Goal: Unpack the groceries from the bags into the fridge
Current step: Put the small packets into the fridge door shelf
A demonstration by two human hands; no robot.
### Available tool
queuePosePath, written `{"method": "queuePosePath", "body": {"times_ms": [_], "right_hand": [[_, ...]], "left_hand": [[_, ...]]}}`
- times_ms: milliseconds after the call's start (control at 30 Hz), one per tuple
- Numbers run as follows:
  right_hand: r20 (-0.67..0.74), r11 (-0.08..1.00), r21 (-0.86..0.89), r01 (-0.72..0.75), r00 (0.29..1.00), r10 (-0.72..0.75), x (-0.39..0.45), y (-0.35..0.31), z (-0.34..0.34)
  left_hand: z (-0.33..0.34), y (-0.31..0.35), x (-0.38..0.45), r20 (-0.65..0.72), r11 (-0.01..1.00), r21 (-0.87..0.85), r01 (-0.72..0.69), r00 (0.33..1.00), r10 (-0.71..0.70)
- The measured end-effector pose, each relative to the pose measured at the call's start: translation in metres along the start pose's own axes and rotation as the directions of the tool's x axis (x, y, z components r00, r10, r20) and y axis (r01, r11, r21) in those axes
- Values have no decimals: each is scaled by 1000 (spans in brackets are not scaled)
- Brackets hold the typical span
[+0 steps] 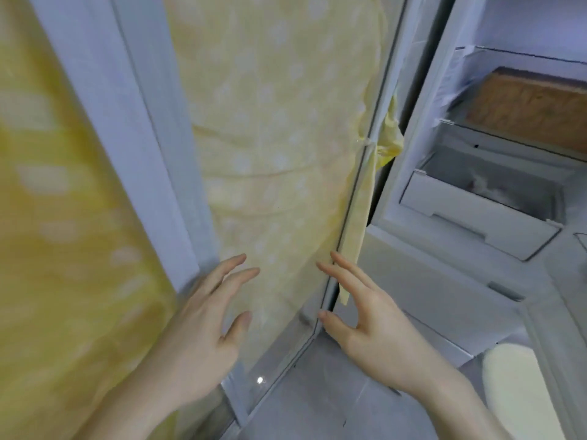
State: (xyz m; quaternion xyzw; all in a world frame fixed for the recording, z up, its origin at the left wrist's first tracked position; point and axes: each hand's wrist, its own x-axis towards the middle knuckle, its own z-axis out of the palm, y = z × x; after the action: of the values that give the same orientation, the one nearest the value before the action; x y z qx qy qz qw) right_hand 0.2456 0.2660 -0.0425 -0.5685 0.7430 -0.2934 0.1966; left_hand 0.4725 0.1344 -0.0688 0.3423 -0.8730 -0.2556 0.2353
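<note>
Fridge [476, 217] open at right of frame, compartments facing lower left. My left hand [203, 328] is spread, fingers straight, just beside the yellow dotted cover [270, 138] on the door [346, 249], holding nothing. My right hand [365, 319] is also spread, fingertips at the door edge, thumb near its lower corner; cannot tell if pressing. Door's long axis runs from top centre down toward lower centre, edge tilted. A brown block [533, 109] lies on the shelf at upper right, a drawer [476, 211] below it. No grocery bags in view. Risk: the loose cover could snag in the door seal or slip under my fingers, so the door swings shut before anything goes in.
</note>
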Motion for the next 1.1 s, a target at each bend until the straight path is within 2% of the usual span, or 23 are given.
{"method": "queuePosePath", "body": {"times_ms": [233, 367, 500, 667, 767, 967, 1100], "right_hand": [[240, 992, 54, 111, 963, -121, 30, -20, 37], [384, 969, 60, 240, 890, -244, 55, -24, 48], [506, 914, 92, 396, 772, -385, 71, -32, 64], [649, 827, 167, 537, 572, -502, 68, -52, 94], [694, 762, 241, 601, 442, -568, 56, -77, 116], [766, 610, 359, 706, 151, -625, 18, -135, 156], [775, 538, 428, 726, 12, -632, -11, -167, 178]], "left_hand": [[-21, -13, -54, -23, 986, 36, 162, 987, -161], [-23, -13, -82, -144, 945, 78, 318, 941, -305], [-19, -10, -120, -287, 845, 43, 533, 817, -500], [-11, 10, -182, -414, 713, 14, 701, 653, -634], [-7, 28, -226, -493, 641, -9, 767, 554, -670], [-6, 60, -309, -611, 453, -100, 886, 305, -730], [-5, 76, -352, -673, 355, -168, 919, 157, -723]]}}
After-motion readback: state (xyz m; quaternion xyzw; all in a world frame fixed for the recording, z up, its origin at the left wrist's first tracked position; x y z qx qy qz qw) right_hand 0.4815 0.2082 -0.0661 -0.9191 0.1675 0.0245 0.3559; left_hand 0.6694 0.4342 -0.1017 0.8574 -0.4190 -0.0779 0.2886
